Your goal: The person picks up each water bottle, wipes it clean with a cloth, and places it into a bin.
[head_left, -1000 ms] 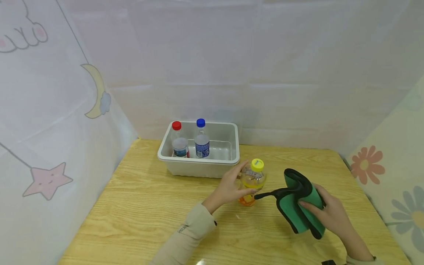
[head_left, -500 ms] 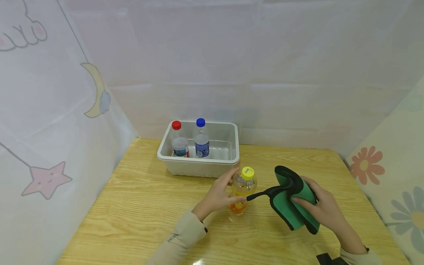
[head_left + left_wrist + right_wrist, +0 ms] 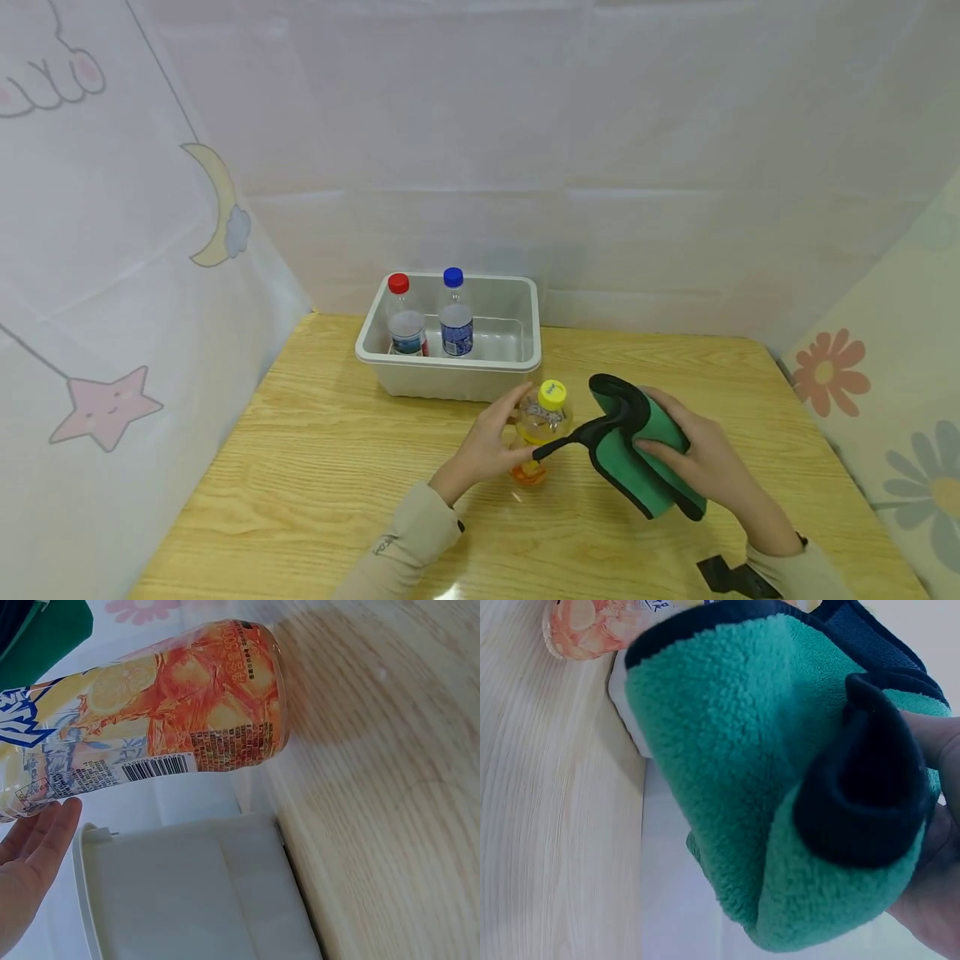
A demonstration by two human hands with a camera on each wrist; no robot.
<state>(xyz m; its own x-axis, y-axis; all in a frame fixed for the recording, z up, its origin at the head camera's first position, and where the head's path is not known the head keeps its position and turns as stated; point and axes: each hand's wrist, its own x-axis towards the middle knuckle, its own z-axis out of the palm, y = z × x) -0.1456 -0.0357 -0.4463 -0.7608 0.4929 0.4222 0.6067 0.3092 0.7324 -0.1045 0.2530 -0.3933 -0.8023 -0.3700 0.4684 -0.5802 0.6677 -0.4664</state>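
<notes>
My left hand holds a plastic drink bottle with a yellow cap, thumb and fingers around its side. The bottle stands nearly upright at the table's middle. An orange fruit-patterned label with a barcode covers its lower part in the left wrist view, where my fingertips are at the label. My right hand grips a folded green cleaning cloth with black edging, just right of the bottle. The cloth's black loop reaches across in front of the bottle, close to my left thumb. The fleecy side fills the right wrist view.
Behind my left hand, a light grey plastic tub stands against the white backdrop. Inside it are a red-capped bottle and a blue-capped bottle. The wooden table has printed sheets hanging along its sides.
My left hand and the yellow-capped bottle have shifted left and slightly nearer. My right hand has carried the cloth left alongside. The tub and its two bottles stay put.
</notes>
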